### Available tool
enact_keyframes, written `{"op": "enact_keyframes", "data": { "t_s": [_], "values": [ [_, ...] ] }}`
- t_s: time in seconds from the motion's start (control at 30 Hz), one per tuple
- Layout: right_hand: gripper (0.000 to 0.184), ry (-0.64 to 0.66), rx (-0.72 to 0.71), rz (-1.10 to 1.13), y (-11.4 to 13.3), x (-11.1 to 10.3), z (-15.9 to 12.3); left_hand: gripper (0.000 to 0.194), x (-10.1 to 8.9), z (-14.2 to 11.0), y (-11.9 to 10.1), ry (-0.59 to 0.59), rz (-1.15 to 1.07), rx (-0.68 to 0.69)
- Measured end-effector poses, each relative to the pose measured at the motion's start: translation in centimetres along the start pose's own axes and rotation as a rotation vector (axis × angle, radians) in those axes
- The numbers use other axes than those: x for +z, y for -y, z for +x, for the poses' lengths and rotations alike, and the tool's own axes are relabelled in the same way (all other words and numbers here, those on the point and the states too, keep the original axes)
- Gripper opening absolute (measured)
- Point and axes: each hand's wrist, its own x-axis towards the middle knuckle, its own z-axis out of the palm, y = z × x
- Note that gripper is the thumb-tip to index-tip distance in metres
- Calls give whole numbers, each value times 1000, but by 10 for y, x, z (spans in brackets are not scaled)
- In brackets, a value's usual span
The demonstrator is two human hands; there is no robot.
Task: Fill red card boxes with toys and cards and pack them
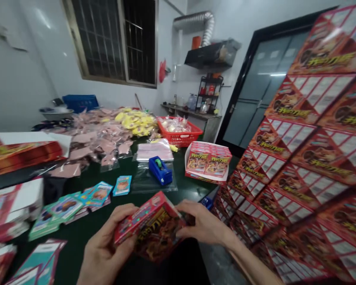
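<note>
Between my two hands a small red printed card box (pixel 158 233) is held tilted above the table's front edge. My left hand (pixel 106 241) grips its left end, thumb on the front face and fingers behind. My right hand (pixel 198 223) has its fingers closed about the right end, partly hiding that side. Beyond the box lie a few blue-edged cards (pixel 122 185). To the left are fanned stacks of green and blue cards (pixel 67 208). A blue tape dispenser (pixel 160 170) stands farther back, and a white-and-red display carton (pixel 207 161) holds several similar small boxes.
A tall wall of stacked display cartons (pixel 302 154) rises close on the right. Pink bagged pieces (pixel 91 138) and yellow ones (pixel 136 122) heap at the back, beside a red basket (pixel 182 138). Clear plastic bags (pixel 154 151) lie behind the dispenser. Flat red cartons (pixel 23 156) lie at left.
</note>
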Motion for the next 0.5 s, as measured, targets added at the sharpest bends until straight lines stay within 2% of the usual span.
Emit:
{"op": "enact_keyframes", "data": {
  "t_s": [0.1,0.2,0.27,0.37,0.5],
  "values": [
    [21,-151,-13,18,-16,-24,-10,35,39,26,-18,128,85,174],
    [22,-345,13,71,-43,-54,-12,51,84,59,-21,207,150,186],
    [27,-474,26,80,-65,-76,-7,47,116,84,-13,267,146,173],
    [36,-650,10,35,-100,-106,10,38,164,125,7,327,48,264],
    [36,-763,41,-58,-143,-128,40,40,214,178,37,409,41,313]
  ]
}}
